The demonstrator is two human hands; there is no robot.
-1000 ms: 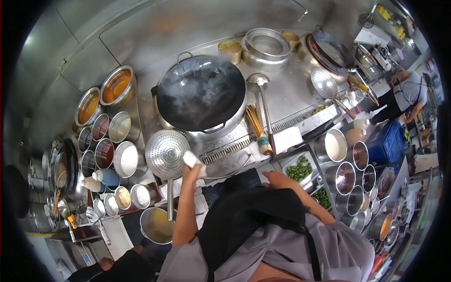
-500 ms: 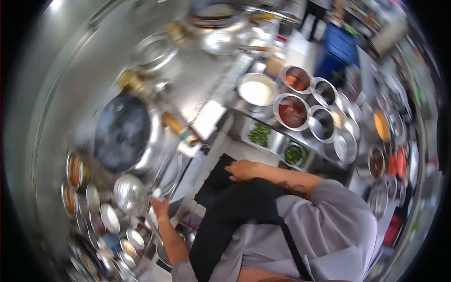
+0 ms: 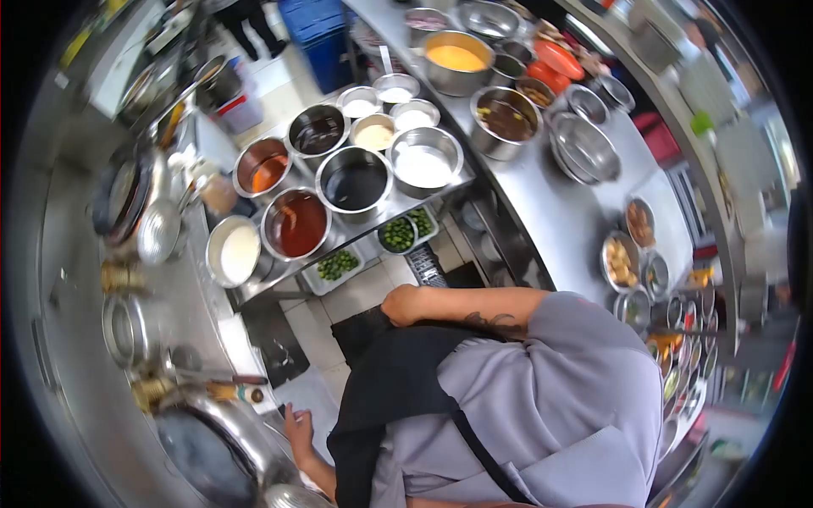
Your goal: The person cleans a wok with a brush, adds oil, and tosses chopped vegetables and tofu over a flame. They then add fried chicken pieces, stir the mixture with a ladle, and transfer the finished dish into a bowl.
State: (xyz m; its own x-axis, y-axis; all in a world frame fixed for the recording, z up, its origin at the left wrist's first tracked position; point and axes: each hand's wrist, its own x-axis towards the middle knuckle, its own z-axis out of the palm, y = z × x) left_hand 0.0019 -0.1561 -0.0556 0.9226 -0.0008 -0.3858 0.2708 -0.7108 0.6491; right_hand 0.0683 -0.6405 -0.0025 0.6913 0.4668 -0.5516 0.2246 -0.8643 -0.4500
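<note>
My left hand (image 3: 298, 433) is at the lower left with its fingers apart, over a pale grey surface (image 3: 312, 396) beside the stove. Left of it sits a large dark wok (image 3: 203, 457), and the rounded metal bowl of a ladle or strainer (image 3: 292, 496) shows at the bottom edge. My right hand (image 3: 401, 305) is closed in front of my black apron (image 3: 389, 372), right at the edge of black fabric (image 3: 356, 332) hanging below. Its fingers are curled under, and I cannot tell what they hold.
Ahead is a steel stand with pots of red sauce (image 3: 296, 222), dark liquid (image 3: 354, 179) and white liquid (image 3: 240, 254). Trays of chopped greens (image 3: 337, 264) sit below. To the right runs a steel counter (image 3: 542, 212) with bowls. A person (image 3: 246, 25) stands beyond, near a blue bin (image 3: 313, 42).
The view has swung right, so the sauce pots and counter shift left and the wok drops to the lower left. My left hand, earlier beside the ladle or strainer handle, now has fingers apart.
</note>
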